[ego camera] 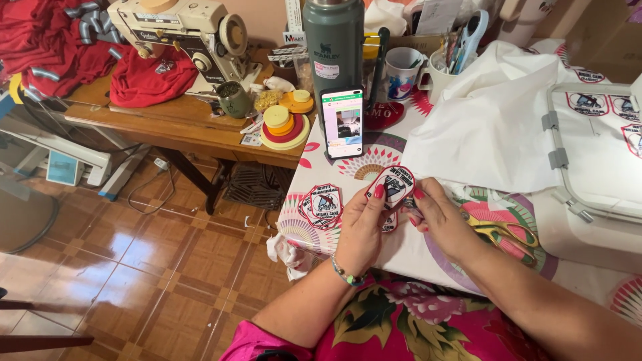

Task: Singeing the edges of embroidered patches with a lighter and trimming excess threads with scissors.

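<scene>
Left hand (361, 230) pinches patch (391, 186); right hand (438, 217) fingers pressed on small tool, trimming; finished patch (322, 206) lies beside; hooped patches (588, 103) remain uncut

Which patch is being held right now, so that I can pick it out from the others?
On the floral-print tablecloth, just below the propped smartphone, both hands meet. The embroidered patch is pinched between left hand and right hand. Unlike the matching patch lying flat, it is lifted and tilted.
</scene>
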